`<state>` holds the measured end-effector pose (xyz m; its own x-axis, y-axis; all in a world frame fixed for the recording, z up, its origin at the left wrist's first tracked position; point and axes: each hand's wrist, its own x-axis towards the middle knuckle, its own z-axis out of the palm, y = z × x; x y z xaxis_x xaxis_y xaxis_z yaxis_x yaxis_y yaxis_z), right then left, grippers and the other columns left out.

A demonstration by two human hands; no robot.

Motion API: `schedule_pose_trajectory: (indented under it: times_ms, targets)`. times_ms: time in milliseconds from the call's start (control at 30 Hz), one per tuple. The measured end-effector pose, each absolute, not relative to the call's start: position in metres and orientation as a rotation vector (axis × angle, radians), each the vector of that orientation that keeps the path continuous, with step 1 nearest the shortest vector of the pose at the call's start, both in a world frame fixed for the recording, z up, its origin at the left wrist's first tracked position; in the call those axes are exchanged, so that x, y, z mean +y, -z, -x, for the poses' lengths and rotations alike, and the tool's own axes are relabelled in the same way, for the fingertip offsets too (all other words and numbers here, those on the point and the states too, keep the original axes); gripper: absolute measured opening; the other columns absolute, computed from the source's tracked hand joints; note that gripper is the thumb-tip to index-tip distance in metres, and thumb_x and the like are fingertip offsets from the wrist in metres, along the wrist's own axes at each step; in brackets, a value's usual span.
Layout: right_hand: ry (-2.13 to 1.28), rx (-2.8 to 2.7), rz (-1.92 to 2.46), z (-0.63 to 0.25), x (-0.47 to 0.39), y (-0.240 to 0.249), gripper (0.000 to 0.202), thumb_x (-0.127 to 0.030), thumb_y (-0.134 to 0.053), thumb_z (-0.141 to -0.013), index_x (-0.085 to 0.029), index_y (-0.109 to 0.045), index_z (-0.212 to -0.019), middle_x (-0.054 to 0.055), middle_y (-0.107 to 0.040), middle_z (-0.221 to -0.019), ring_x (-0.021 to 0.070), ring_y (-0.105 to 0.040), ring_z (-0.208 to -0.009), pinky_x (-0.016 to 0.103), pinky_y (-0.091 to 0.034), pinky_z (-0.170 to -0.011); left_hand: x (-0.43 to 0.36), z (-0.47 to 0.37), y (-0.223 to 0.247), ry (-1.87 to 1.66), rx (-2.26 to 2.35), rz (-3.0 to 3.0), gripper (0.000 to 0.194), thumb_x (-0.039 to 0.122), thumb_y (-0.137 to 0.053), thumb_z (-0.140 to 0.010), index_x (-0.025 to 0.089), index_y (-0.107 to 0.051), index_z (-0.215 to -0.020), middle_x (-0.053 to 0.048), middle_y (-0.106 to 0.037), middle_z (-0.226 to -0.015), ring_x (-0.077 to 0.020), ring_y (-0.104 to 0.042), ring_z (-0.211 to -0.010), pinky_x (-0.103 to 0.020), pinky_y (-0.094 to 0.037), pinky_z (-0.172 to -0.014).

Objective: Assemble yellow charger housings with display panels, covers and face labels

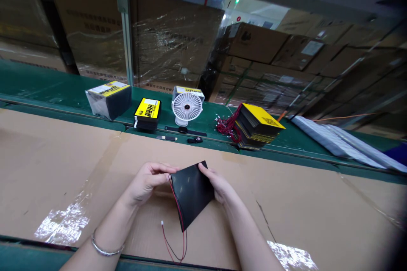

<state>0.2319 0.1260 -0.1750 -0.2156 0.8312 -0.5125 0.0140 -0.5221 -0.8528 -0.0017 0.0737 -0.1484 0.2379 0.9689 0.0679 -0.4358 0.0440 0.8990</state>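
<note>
Between my hands, a flat black panel (192, 194) is held tilted above the cardboard-covered bench. A thin red and black wire (183, 241) runs down its left edge and hangs below, ending in a small white connector (162, 222). My left hand (149, 182) pinches the panel's upper left corner, close to where the wire loops. On the other side, my right hand (219, 184) grips the right edge, its thumb lying on the front face near the top corner. The fingers behind the panel are hidden.
Behind the cardboard sheet (79, 148), a green ledge carries a stack of yellow-topped panels (259, 125) with red wires, a white fan (187, 108), a black-and-yellow stack (147, 113), a wrapped block (110, 99), a watch (184, 130) and white foam sheets (337, 139).
</note>
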Motion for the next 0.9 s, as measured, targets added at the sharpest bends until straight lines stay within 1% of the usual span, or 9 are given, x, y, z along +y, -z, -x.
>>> schedule_pose_trajectory:
  times_ms: [167, 367, 533, 600, 733, 800, 833, 900]
  targets:
    - [-1.8, -1.037, 1.456, -0.234, 0.126, 0.176, 0.044, -0.056, -0.064, -0.071, -0.013, -0.067, -0.082, 0.012, -0.07, -0.086, 0.0208, -0.066, -0.074, 0.027, -0.05, -0.061, 0.074, 0.004, 0.152, -1.215, 0.696, -1.049, 0.012, 0.016, -0.071, -0.069, 0.019, -0.073, -0.08, -0.008, -0.07, -0.096, -0.0219, -0.06, -0.1, -0.034, -0.042, -0.095]
    - [-1.794, -1.035, 1.435, -0.235, 0.125, 0.178, 0.043, -0.055, -0.064, -0.071, -0.013, -0.067, -0.082, 0.011, -0.07, -0.082, 0.0208, -0.066, -0.071, 0.027, -0.049, -0.06, 0.075, 0.005, 0.153, -1.223, 0.681, -1.101, 0.01, 0.015, -0.071, -0.069, 0.017, -0.073, -0.079, -0.009, -0.07, -0.094, -0.0224, -0.061, -0.099, -0.035, -0.042, -0.094]
    - [-1.732, -1.003, 1.39, -0.234, 0.127, 0.179, 0.042, -0.053, -0.065, -0.071, -0.013, -0.067, -0.083, 0.01, -0.071, -0.083, 0.0216, -0.066, -0.074, 0.028, -0.05, -0.064, 0.073, 0.001, 0.15, -1.225, 0.642, -1.065, 0.011, 0.016, -0.066, -0.074, 0.017, -0.07, -0.083, -0.009, -0.066, -0.104, -0.0226, -0.056, -0.107, -0.037, -0.039, -0.098]
    - [-1.685, -0.983, 1.363, -0.233, 0.127, 0.18, 0.04, -0.051, -0.066, -0.07, -0.013, -0.067, -0.083, 0.01, -0.071, -0.084, 0.0216, -0.066, -0.075, 0.028, -0.049, -0.066, 0.072, -0.002, 0.151, -1.22, 0.619, -1.047, 0.014, 0.015, -0.066, -0.073, 0.018, -0.068, -0.087, -0.008, -0.064, -0.109, -0.0224, -0.053, -0.111, -0.037, -0.037, -0.099]
    - [-1.593, -0.925, 1.307, -0.234, 0.129, 0.182, 0.036, -0.049, -0.068, -0.069, -0.014, -0.066, -0.081, 0.007, -0.071, -0.078, 0.0194, -0.064, -0.071, 0.027, -0.048, -0.065, 0.071, -0.009, 0.153, -1.215, 0.583, -1.03, 0.02, 0.014, -0.066, -0.073, 0.02, -0.064, -0.093, -0.007, -0.058, -0.119, -0.0228, -0.047, -0.118, -0.037, -0.034, -0.101]
    - [-1.574, -0.896, 1.276, -0.234, 0.13, 0.182, 0.037, -0.049, -0.068, -0.07, -0.014, -0.066, -0.081, 0.006, -0.071, -0.078, 0.0189, -0.064, -0.071, 0.027, -0.048, -0.065, 0.07, -0.014, 0.153, -1.177, 0.557, -1.02, 0.032, 0.015, -0.065, -0.074, 0.023, -0.061, -0.105, -0.008, -0.055, -0.125, -0.0233, -0.047, -0.118, -0.038, -0.035, -0.101]
    - [-1.57, -0.884, 1.259, -0.235, 0.13, 0.183, 0.037, -0.05, -0.067, -0.07, -0.014, -0.065, -0.081, 0.006, -0.071, -0.078, 0.019, -0.064, -0.071, 0.027, -0.048, -0.065, 0.068, -0.017, 0.153, -1.149, 0.534, -1.015, 0.042, 0.016, -0.065, -0.075, 0.025, -0.057, -0.114, -0.007, -0.052, -0.128, -0.0231, -0.048, -0.117, -0.039, -0.036, -0.1]
    - [-1.566, -0.867, 1.225, -0.235, 0.131, 0.182, 0.038, -0.051, -0.067, -0.07, -0.014, -0.065, -0.08, 0.006, -0.07, -0.079, 0.0188, -0.063, -0.072, 0.027, -0.048, -0.066, 0.063, -0.024, 0.151, -1.08, 0.475, -1.03, 0.062, 0.016, -0.065, -0.074, 0.032, -0.043, -0.129, -0.006, -0.046, -0.135, -0.0222, -0.049, -0.115, -0.039, -0.036, -0.1]
